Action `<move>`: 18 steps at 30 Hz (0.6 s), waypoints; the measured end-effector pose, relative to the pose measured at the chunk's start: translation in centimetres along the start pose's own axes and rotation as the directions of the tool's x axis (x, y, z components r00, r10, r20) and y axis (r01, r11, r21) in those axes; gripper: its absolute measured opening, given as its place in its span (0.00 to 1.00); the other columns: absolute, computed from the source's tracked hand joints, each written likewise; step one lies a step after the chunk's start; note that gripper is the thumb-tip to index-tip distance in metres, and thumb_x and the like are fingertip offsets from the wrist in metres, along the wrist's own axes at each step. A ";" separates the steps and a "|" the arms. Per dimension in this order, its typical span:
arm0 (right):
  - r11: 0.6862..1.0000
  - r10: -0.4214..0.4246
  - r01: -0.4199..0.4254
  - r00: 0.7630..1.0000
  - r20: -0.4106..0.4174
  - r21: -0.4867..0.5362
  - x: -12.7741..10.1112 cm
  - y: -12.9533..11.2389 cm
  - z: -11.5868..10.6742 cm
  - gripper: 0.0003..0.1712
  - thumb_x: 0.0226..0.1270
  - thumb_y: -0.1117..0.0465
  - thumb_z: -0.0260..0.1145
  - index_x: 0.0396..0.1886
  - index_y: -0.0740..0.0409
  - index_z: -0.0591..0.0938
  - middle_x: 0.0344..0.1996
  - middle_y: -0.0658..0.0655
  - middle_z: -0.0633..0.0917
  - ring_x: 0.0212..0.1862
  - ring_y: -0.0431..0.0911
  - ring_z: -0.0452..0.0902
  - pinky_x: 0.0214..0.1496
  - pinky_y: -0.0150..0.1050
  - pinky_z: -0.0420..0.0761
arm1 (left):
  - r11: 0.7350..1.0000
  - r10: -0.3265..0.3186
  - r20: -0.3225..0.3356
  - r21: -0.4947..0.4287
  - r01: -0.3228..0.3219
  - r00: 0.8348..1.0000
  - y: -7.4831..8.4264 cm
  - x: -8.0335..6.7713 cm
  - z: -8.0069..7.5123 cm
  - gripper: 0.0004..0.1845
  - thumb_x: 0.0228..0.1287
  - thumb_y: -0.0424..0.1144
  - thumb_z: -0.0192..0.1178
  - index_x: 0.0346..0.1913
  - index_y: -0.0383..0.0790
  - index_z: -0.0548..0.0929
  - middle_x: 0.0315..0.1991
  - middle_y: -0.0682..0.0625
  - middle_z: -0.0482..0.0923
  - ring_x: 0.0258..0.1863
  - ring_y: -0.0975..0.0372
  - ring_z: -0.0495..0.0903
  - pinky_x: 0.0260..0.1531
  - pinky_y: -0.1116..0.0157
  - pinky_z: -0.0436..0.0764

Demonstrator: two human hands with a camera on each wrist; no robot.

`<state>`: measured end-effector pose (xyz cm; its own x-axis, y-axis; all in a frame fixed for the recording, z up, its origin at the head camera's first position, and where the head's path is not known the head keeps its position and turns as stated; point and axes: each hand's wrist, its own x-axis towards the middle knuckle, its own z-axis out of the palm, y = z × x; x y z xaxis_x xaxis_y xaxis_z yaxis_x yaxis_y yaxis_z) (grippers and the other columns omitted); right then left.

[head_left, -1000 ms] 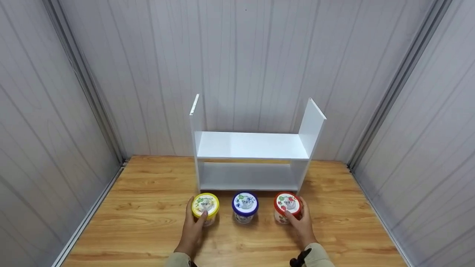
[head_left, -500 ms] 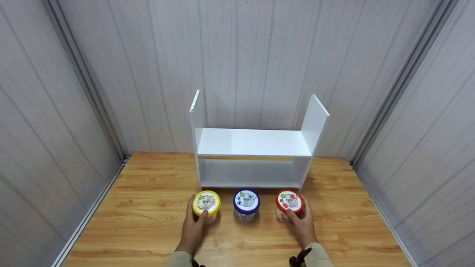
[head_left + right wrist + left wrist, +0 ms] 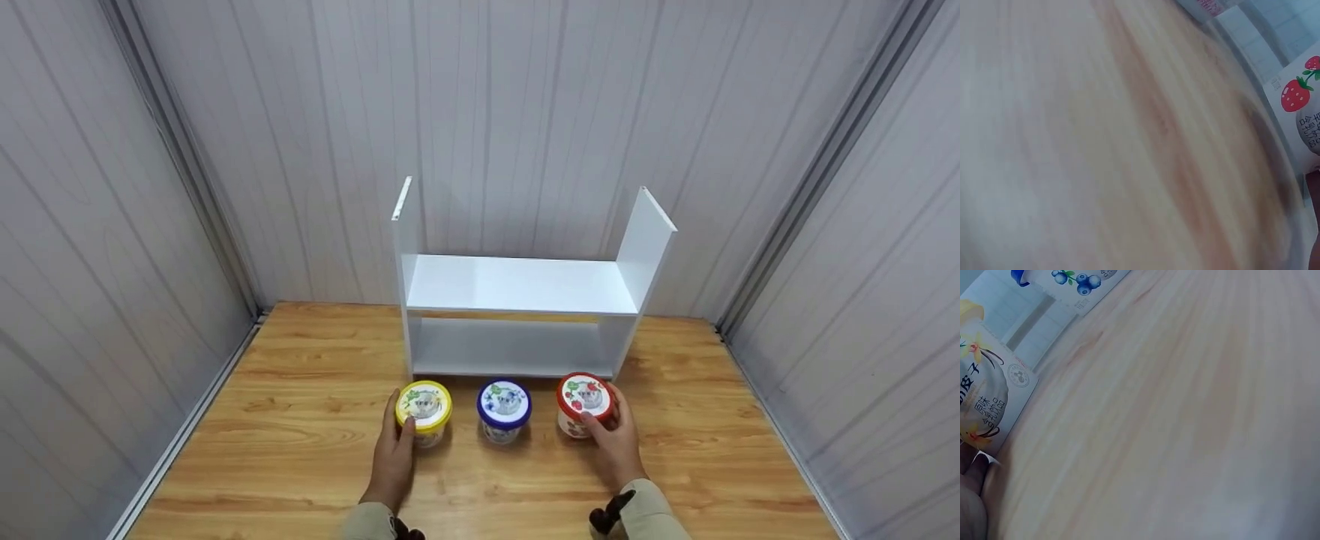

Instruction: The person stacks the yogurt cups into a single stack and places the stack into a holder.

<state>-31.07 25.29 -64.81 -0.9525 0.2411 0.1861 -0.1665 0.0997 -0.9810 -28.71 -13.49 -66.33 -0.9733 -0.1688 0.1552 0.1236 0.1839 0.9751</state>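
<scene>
Tubs, 3 of them, stand in a row on the wooden table (image 3: 300,420) I see from the head camera, just in front of the white shelf unit (image 3: 521,289), which has 2 tiers and backs onto the grey panelled wall (image 3: 525,112).

My left hand (image 3: 394,457) reaches forward with the forearm coming up from the lower edge, palm turned inward, and wraps the left side of the yellow-lidded tub (image 3: 425,411); the thumb lies up against the near wall of the tub just under the lid. My right hand (image 3: 611,446) mirrors it, fingers curled round the right and near side of the red-lidded tub (image 3: 583,403), thumb pressed on its front. Both tubs are upright on the table.

Between them, untouched and apart from both, the blue-lidded tub (image 3: 504,411) stands upright.

From the left wrist, I see the yellow tub's printed wall (image 3: 985,399) low at the frame's left, with a fingertip (image 3: 974,467) at its base. The right wrist view is blurred, showing only strawberry print (image 3: 1297,93).
</scene>
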 end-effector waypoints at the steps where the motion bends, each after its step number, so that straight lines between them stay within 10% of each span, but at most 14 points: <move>1: 1.000 -0.007 0.007 1.000 0.010 0.010 0.1 -0.2 0.0 0.46 0.66 0.65 0.73 0.79 0.59 0.60 0.67 0.68 0.74 0.58 0.39 0.74 0.54 0.26 0.77 | 1.000 -0.006 0.002 0.002 0.006 1.000 0.0 0.0 0.0 0.35 0.80 0.56 0.46 0.82 0.54 0.50 0.81 0.44 0.51 0.79 0.46 0.49 0.76 0.44 0.50; 18: 1.000 0.014 -0.016 0.997 0.074 0.020 0.0 -3.8 0.6 0.48 0.66 0.67 0.71 0.79 0.64 0.56 0.69 0.68 0.71 0.60 0.38 0.72 0.58 0.25 0.73 | 0.999 -0.029 0.013 -0.029 0.029 0.999 0.0 -0.1 0.0 0.35 0.80 0.58 0.43 0.82 0.54 0.49 0.80 0.44 0.51 0.79 0.47 0.48 0.76 0.44 0.50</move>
<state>-30.57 24.38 -61.15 -0.9711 0.1703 0.1674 -0.1564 0.0762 -0.9848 -28.66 -13.45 -66.34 -0.9790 -0.1614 0.1249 0.1006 0.1510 0.9834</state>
